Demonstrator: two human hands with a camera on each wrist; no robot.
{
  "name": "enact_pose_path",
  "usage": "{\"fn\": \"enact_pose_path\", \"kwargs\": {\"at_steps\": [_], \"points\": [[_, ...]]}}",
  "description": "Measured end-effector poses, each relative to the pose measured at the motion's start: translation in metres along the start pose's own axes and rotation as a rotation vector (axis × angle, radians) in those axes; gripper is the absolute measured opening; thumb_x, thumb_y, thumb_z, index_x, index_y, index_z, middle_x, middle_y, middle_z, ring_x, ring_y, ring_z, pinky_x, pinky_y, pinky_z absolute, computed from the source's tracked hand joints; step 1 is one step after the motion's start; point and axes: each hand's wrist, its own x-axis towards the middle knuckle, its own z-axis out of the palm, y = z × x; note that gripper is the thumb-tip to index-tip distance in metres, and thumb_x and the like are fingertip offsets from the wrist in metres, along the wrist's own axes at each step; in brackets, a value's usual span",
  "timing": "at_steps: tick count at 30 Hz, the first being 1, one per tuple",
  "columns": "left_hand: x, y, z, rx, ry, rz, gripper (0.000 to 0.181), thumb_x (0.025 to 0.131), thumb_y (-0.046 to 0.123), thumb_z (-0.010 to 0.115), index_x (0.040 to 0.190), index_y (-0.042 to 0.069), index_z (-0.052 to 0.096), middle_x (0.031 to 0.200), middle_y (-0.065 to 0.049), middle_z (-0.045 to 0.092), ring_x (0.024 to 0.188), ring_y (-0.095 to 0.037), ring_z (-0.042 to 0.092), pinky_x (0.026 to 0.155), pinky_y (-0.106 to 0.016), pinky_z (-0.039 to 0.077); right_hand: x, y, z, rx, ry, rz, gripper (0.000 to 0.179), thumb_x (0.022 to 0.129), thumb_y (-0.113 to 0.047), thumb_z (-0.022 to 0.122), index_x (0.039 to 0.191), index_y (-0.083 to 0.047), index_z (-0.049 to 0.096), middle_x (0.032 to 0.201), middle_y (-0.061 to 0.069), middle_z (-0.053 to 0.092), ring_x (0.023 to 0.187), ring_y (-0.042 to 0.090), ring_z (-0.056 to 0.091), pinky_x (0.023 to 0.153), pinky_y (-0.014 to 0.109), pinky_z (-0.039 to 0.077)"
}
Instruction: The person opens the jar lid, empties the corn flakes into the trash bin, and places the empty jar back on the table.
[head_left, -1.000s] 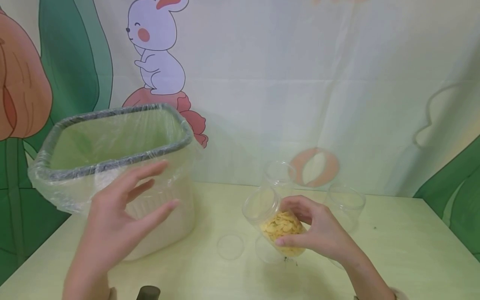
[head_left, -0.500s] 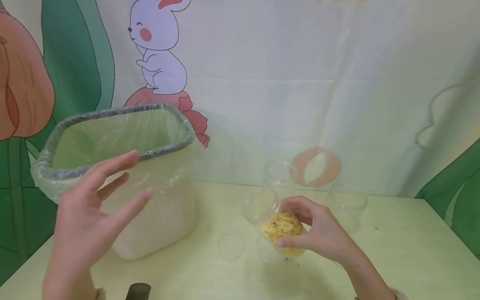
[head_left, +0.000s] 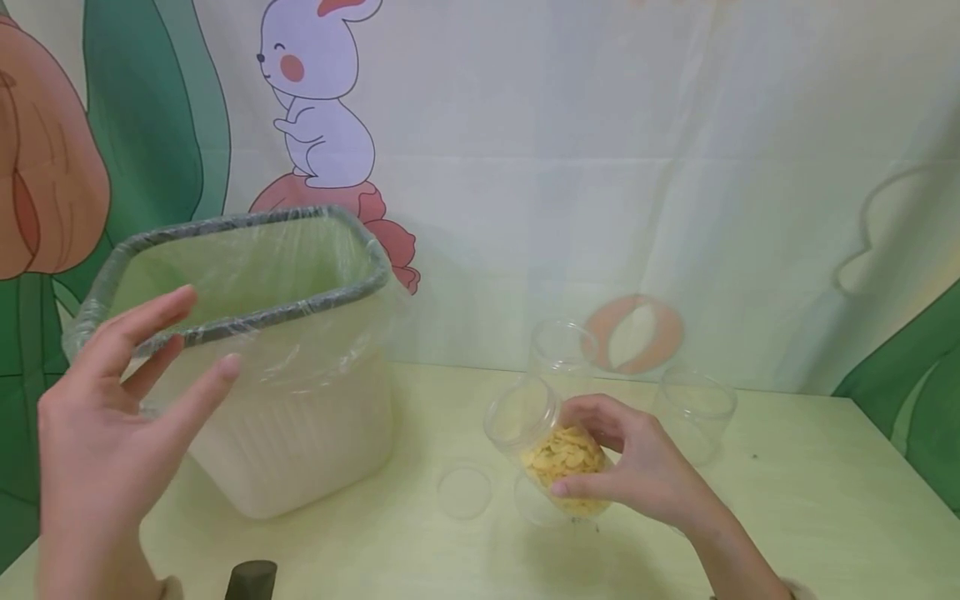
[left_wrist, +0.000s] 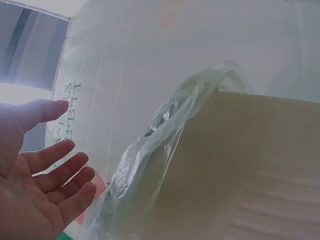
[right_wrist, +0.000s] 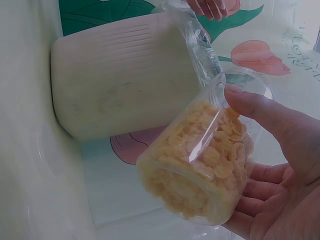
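My right hand (head_left: 637,458) grips a clear plastic jar (head_left: 522,414) by its side, tilted with its open mouth up and to the left. Yellow flakes (head_left: 564,457), like corn flakes, fill its lower part; the right wrist view shows the flakes (right_wrist: 205,150) through the jar's wall. My left hand (head_left: 120,408) hangs in the air in front of a pale bin (head_left: 300,442), thumb and fingers apart, holding nothing. A clear plastic bag (head_left: 330,342) lines that bin and folds over its grey rim (head_left: 292,312). In the left wrist view the bag (left_wrist: 145,150) is beside the hand, apart from it.
Two clear jars stand at the back, one jar (head_left: 562,346) behind the held one and another jar (head_left: 697,408) to the right. A round clear lid (head_left: 463,492) lies on the table (head_left: 375,542). A dark cylindrical end (head_left: 252,579) shows at the front edge.
My left hand has moved to the left across the front of the bin, fingers still spread. The right hand and the tilted jar have stayed almost in place.
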Motion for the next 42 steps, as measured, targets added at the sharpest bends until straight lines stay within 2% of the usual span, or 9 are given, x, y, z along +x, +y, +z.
{"fn": "enact_pose_path", "kwargs": {"at_steps": [6,14,19,24,29,36,39,42], "points": [[0.005,-0.014,-0.005,0.038,0.112,-0.056,0.053,0.076,0.000,0.070,0.124,0.019,0.057,0.123,0.003,0.055,0.114,-0.007,0.047,0.093,-0.018,0.041,-0.001,-0.001,0.000,-0.007,-0.015,0.010,0.055,0.063,-0.021,0.084,0.108,-0.004,0.058,0.108,0.007,0.061,0.102,0.023,0.058,0.091,0.039,0.045],[0.009,-0.024,-0.012,0.009,0.214,-0.123,0.047,0.081,0.004,0.067,0.125,0.017,0.056,0.124,0.006,0.051,0.114,-0.007,0.044,0.098,-0.021,0.037,0.000,0.000,0.002,-0.002,-0.014,-0.011,0.053,0.063,-0.021,0.083,0.107,-0.005,0.058,0.107,0.007,0.062,0.101,0.023,0.058,0.090,0.039,0.045],[0.012,-0.030,-0.015,-0.037,0.278,-0.163,0.045,0.081,0.006,0.067,0.123,0.015,0.057,0.123,0.005,0.053,0.114,-0.008,0.044,0.099,-0.021,0.035,0.000,0.001,0.002,0.001,-0.011,-0.022,0.053,0.063,-0.021,0.084,0.107,-0.005,0.058,0.106,0.007,0.062,0.100,0.022,0.058,0.090,0.039,0.046],[0.016,-0.034,-0.019,-0.088,0.326,-0.259,0.042,0.082,0.008,0.066,0.122,0.014,0.058,0.121,0.006,0.055,0.113,-0.006,0.045,0.099,-0.018,0.033,0.000,0.001,0.002,0.002,-0.013,-0.028,0.053,0.062,-0.021,0.084,0.107,-0.005,0.058,0.106,0.007,0.062,0.100,0.022,0.058,0.090,0.039,0.045],[0.019,-0.037,-0.020,-0.107,0.340,-0.355,0.041,0.082,0.009,0.067,0.121,0.015,0.059,0.118,0.009,0.055,0.110,-0.004,0.045,0.101,-0.018,0.032,0.000,0.001,0.002,0.001,-0.015,-0.026,0.053,0.063,-0.022,0.084,0.107,-0.006,0.058,0.106,0.007,0.062,0.100,0.022,0.058,0.090,0.039,0.045],[0.025,-0.042,-0.022,-0.095,0.318,-0.480,0.041,0.084,0.014,0.065,0.123,0.019,0.057,0.119,0.011,0.054,0.108,0.000,0.044,0.101,-0.015,0.030,0.000,0.002,0.002,-0.005,-0.018,-0.034,0.054,0.063,-0.022,0.083,0.107,-0.005,0.058,0.106,0.007,0.062,0.099,0.022,0.058,0.090,0.038,0.046],[0.026,-0.043,-0.024,-0.083,0.308,-0.517,0.041,0.084,0.016,0.064,0.124,0.021,0.056,0.117,0.014,0.053,0.106,0.002,0.044,0.095,-0.011,0.033,0.000,0.002,0.003,-0.009,-0.019,-0.036,0.054,0.063,-0.023,0.084,0.107,-0.005,0.058,0.106,0.008,0.062,0.098,0.021,0.059,0.090,0.038,0.046],[0.028,-0.046,-0.025,-0.110,0.310,-0.544,0.040,0.083,0.017,0.066,0.122,0.021,0.058,0.109,0.017,0.054,0.102,0.003,0.043,0.083,-0.008,0.035,0.001,0.002,0.003,-0.012,-0.019,-0.036,0.054,0.063,-0.023,0.084,0.107,-0.005,0.058,0.106,0.008,0.062,0.098,0.021,0.059,0.090,0.037,0.046]]}}
